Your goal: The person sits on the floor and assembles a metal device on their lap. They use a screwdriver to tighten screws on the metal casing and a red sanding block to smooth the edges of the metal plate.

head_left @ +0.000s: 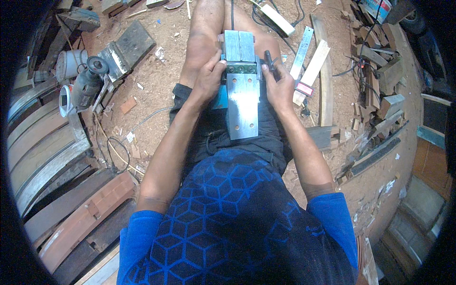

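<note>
An electric hand planer (243, 104) lies upside down on my lap, its shiny metal sole facing up. Between the two sole plates shows the cutter drum (241, 68), with several bolts in it. My left hand (209, 76) is closed round the planer's left side near the drum. On the other side, my right hand (280, 88) is closed with its thumb by the drum's end. A slim black tool or handle (268, 58) stands up at its fingers; its exact kind cannot be made out. The planer's cord (232, 16) runs away beyond the far end.
To the right lie a metal ruler (301, 52), wood strips (321, 90) and a white power strip (277, 20). An angle grinder (90, 80) stands at left beside a white bucket (71, 64). Curved wooden pieces (90, 209) are stacked at lower left; offcuts (380, 95) pile up at right.
</note>
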`<state>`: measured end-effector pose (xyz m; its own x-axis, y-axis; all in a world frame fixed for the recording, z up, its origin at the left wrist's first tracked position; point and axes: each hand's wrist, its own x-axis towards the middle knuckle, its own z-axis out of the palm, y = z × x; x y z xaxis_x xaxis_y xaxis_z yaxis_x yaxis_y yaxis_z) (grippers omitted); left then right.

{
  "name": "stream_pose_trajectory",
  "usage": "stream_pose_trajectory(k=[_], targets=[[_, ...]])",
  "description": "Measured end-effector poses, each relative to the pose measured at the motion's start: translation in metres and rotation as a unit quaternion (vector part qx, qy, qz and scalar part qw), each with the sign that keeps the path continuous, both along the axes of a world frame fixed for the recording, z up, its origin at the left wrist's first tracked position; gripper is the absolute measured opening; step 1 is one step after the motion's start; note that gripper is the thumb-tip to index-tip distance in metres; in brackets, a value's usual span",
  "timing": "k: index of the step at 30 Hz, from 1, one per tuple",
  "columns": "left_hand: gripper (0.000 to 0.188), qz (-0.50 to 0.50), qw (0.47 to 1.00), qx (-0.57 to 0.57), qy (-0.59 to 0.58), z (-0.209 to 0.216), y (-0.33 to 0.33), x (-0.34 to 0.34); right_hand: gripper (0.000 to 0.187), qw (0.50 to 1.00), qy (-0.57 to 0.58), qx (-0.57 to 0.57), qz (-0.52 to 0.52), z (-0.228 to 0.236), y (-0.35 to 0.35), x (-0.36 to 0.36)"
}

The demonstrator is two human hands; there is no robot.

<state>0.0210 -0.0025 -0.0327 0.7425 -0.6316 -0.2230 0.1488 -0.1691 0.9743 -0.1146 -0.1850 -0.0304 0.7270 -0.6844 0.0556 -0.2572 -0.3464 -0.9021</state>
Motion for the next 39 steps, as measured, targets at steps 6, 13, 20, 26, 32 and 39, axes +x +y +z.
stream_pose_trajectory(k=[6,13,20,26,32,39], targets=[[0.064,0.010,1.000,-0.012,0.010,0.003,-0.002,-0.001,0.025,1.000,-0.009,-0.025,0.003,-0.002,-0.001,0.001],[0.059,0.002,0.999,-0.052,-0.009,-0.011,0.002,0.001,0.031,0.999,-0.006,0.033,-0.014,0.009,0.004,0.006],[0.058,-0.001,1.000,-0.027,0.006,-0.016,0.004,0.000,0.039,0.994,0.059,0.089,-0.005,0.005,-0.001,0.012],[0.058,-0.002,0.998,-0.011,-0.065,-0.013,0.003,-0.002,0.040,0.995,0.084,0.059,0.010,0.009,-0.003,0.014],[0.060,-0.006,0.999,0.011,-0.034,-0.008,0.004,-0.002,0.042,0.997,0.042,0.070,-0.008,0.008,-0.002,0.015],[0.064,-0.005,1.000,-0.001,-0.018,0.002,0.005,-0.004,0.040,0.994,0.080,0.078,-0.005,0.011,-0.001,0.016]])
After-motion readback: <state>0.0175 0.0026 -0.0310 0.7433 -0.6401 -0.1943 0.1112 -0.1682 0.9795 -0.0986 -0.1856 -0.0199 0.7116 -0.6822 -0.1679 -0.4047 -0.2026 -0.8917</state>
